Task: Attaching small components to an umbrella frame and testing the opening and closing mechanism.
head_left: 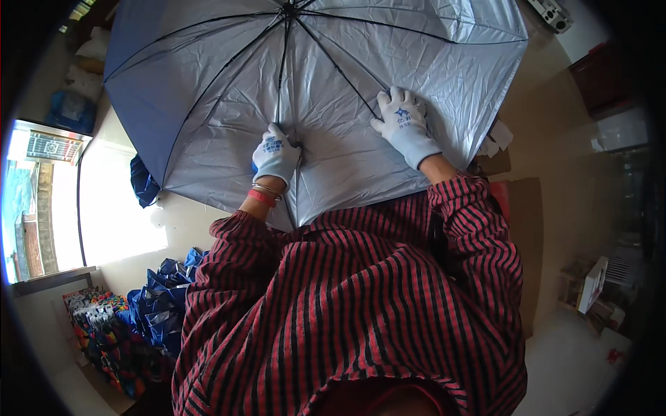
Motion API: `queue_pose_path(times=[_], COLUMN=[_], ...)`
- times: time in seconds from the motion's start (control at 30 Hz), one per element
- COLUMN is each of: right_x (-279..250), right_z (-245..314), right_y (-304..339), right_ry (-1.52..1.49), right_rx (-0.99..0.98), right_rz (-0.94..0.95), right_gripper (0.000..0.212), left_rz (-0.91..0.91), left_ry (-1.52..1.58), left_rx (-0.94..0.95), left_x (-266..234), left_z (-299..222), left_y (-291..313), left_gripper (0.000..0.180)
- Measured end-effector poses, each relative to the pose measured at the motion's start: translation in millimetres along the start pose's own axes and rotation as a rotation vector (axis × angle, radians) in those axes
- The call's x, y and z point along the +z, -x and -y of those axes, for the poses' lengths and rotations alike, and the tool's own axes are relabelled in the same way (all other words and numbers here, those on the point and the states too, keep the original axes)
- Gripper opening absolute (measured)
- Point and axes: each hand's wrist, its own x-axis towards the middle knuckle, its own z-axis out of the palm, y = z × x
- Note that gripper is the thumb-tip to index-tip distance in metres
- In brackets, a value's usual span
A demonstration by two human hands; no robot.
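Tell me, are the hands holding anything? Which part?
The left hand seems to hold the umbrella by a rib, toward its outer end. The right hand lies spread on the silver cloth at another rib, with no grip showing.

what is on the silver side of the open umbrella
The white-gloved left hand is at a black rib; the right hand, also gloved, lies spread on the silver lining. Other ribs fan across it. What is directly under the palms is covered.
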Motion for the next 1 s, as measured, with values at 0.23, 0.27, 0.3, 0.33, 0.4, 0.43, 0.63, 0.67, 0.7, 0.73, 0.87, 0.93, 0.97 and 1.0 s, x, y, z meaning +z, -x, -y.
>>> queue_pose_path(times=[0.23, 0.27, 0.3, 0.33, 0.4, 0.43, 0.63, 0.67, 0.7, 0.73, 0.87, 0.93, 0.97, 1.0], right_x=[7, 5, 9, 9, 5, 7, 11, 3, -19, -33, -48, -73, -87, -101], right_z=[-23, -24, -23, -22, -24, -24, -29, -33, -37, -45, -110, -138, -145, -148], right_y=[-13, -12, -11, -9, -5, -2, -1, -5, -13, -19, -73, -102, -118, -132], right_ry=[-0.114, -0.153, -0.144, -0.134, -0.146, -0.136, -0.199, -0.195, -0.309, -0.422, 0.222, 0.344, 0.319, 0.297], right_rx=[0.026, 0.055, 0.030, 0.008, 0.016, 0.025, 0.085, 0.082, 0.107, 0.138, 0.043, 0.008, 0.031, 0.052], right_rz=[-0.085, -0.093, -0.130, -0.137, -0.126, -0.129, -0.035, -0.038, 0.056, 0.149, -0.436, -0.430, -0.207, 0.016], right_gripper=[0.016, 0.015, 0.014, 0.013, 0.013, 0.013, 0.020, 0.020, 0.020, 0.020, 0.041, 0.038, 0.035, 0.032], left_rz=[-0.013, -0.003, -0.013, -0.019, -0.009, -0.016, -0.037, -0.039, -0.046, -0.046, 0.017, 0.024, 0.018, 0.013], left_ry=[-0.053, -0.039, -0.031, -0.028, -0.023, -0.015, -0.008, 0.001, 0.006, 0.018, 0.044, 0.051, 0.056, 0.065], left_rx=[0.124, 0.139, 0.150, 0.164, 0.191, 0.209, 0.239, 0.225, 0.217, 0.217, 0.219, 0.211, 0.211, 0.212], left_x=[36, 35, 36, 35, 31, 28, 41, 44, 44, 41, 38, 34, 34, 32], left_z=[-14, -12, -12, -9, -5, -3, -2, 1, 2, 0, -5, -7, -8, -8], left_y=[-5, -5, -4, -4, -5, -6, -16, -16, -14, -11, -8, -4, -1, 3], left_gripper=[0.045, 0.046, 0.048, 0.050, 0.057, 0.058, 0.060, 0.059, 0.059, 0.059, 0.058, 0.060, 0.060, 0.061])
